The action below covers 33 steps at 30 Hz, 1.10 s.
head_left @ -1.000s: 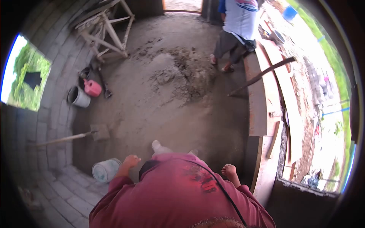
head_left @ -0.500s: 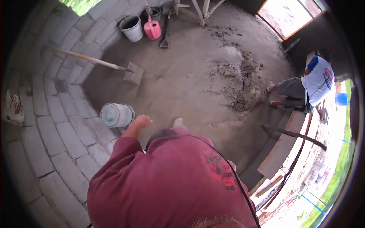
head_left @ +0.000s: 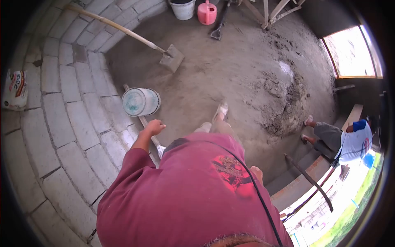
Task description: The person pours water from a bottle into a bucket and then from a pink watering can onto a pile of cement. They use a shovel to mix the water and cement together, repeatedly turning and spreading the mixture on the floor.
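My left hand (head_left: 154,127) is held out at my left side, its fingers loosely curled, with nothing visible in it. Closest to it is a white bucket (head_left: 149,101) by the block wall, seemingly upturned, with green stains on its pale round end. A gap shows between hand and bucket. A long narrow strip or pole (head_left: 143,120) runs along the floor under the bucket and past my hand. Of my right hand (head_left: 257,173) only a small part shows beside my shirt; its fingers are hidden.
A shovel (head_left: 172,58) leans against the block wall (head_left: 55,119). At the back are a pink watering can (head_left: 207,13), another bucket (head_left: 183,10) and a second shovel (head_left: 216,33). Wet mortar (head_left: 284,101) is heaped at right, near a co-worker (head_left: 356,142). A curved stick (head_left: 308,181) crosses a board.
My view has shifted, so the room's things sit elsewhere in it. My feet and legs now show more, one foot ahead. My left hand remains out at my side.
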### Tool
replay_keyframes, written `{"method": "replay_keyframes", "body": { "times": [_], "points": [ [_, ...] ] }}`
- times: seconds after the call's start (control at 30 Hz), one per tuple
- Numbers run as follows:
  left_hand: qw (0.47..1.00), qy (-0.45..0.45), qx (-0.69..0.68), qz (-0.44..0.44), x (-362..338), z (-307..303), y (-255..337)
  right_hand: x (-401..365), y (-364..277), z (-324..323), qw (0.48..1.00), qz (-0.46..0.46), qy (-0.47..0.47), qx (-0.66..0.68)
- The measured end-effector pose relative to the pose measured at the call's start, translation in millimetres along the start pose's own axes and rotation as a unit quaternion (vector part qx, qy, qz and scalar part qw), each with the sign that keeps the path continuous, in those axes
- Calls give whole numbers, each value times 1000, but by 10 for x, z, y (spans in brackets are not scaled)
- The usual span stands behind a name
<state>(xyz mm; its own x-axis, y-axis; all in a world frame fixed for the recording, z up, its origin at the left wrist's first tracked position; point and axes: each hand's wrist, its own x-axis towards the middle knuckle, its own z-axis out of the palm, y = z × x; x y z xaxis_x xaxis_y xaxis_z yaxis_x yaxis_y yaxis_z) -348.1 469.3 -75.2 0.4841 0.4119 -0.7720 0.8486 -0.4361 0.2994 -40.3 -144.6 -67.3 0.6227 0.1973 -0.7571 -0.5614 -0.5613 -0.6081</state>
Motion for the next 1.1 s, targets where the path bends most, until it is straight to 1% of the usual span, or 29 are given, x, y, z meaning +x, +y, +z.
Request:
{"method": "replay_keyframes", "body": {
  "times": [0.03, 0.07, 0.13, 0.17, 0.23, 0.3, 0.33, 0.4, 0.43, 0.47, 0.5, 0.57, 0.6, 0.63, 0.67, 0.7, 0.73, 0.77, 0.8, 0.83, 0.87, 0.9, 0.97, 1.0, 1.03, 1.07, 1.1],
  "points": [
    [1000, 1, -13, 1, -7, -30, 34, 116, -121, 8, 999, 2, -24, -22],
    [1000, 1, -25, 2, -27, -71, 65, 347, -171, -65, 991, -40, -81, -95],
    [999, 2, -40, -5, -25, -183, 43, 620, -473, 76, 986, -35, -103, -130],
    [999, 1, -46, -14, -21, -244, 20, 792, -679, 192, 993, 12, -69, -96],
    [997, 12, -60, -38, -20, -317, -46, 1264, -1077, 365, 988, 30, -44, -147],
    [996, 21, -54, -68, -132, -438, -302, 1720, -1365, 537, 979, 43, -54, -191],
    [997, 16, -29, -64, -197, -537, -432, 1984, -1628, 670, 983, 78, -50, -161],
    [999, 12, 9, -40, -153, -756, -588, 2478, -2130, 999, 991, 36, -6, -126],
    [997, 53, -31, -55, -185, -886, -624, 2672, -2440, 1176, 990, 5, -1, -142],
    [991, 91, -72, -68, -237, -1045, -633, 2817, -2723, 1338, 991, -11, -24, -130],
    [982, 127, -114, -75, -225, -1159, -665, 2853, -3065, 1557, 993, -13, -11, -114],
    [990, 135, -35, -6, -14, -1151, -988, 2804, -3759, 1934, 995, -40, -52, -74],
    [992, 100, -65, -40, 75, -1206, -997, 2810, -3984, 2100, 993, -60, -65, -84],
    [991, 103, -85, -26, 240, -1080, -1213, 2800, -4166, 2246, 990, -78, -73, -92],
    [993, 87, -74, -25, 351, -1093, -1270, 2786, -4262, 2363, 988, -108, -89, -72],
    [994, 14, -97, -55, 394, -1312, -1137, 2738, -4267, 2472, 984, -133, -101, -53],
    [993, -2, -113, -38, 578, -1378, -1207, 2690, -4255, 2593, 987, -133, -80, -40],
    [991, -22, -127, -23, 710, -1362, -1426, 2578, -4168, 2691, 989, -131, -59, -26],
    [998, -53, -43, -3, 966, -1336, -1877, 2412, -4056, 2798, 993, -114, -21, -9],
    [997, -73, 36, 14, 1223, -1538, -2021, 2321, -3883, 2894, 995, -101, 8, 2],
    [995, -91, 35, 35, 1384, -1760, -2248, 2192, -3686, 3029, 996, -89, 22, -23],
    [993, -105, 28, 52, 1397, -2115, -2283, 2124, -3433, 3129, 995, -80, 32, -54],
    [994, -111, -10, 2, 1604, -2856, -2543, 1778, -2997, 3489, 992, -117, -25, 32],
    [1000, -20, 2, -13, 1826, -3079, -2913, 1513, -2994, 3713, 996, -88, -31, 2],
    [999, 12, 41, -17, 1892, -3484, -2951, 1251, -3002, 3965, 998, -57, -35, -21],
    [995, 47, 82, -20, 1910, -3932, -2893, 1083, -2918, 4163, 998, -51, -17, -31],
    [994, 60, 86, -20, 2044, -4223, -2985, 945, -2834, 4333, 998, -46, -1, -42]
  ]
}}
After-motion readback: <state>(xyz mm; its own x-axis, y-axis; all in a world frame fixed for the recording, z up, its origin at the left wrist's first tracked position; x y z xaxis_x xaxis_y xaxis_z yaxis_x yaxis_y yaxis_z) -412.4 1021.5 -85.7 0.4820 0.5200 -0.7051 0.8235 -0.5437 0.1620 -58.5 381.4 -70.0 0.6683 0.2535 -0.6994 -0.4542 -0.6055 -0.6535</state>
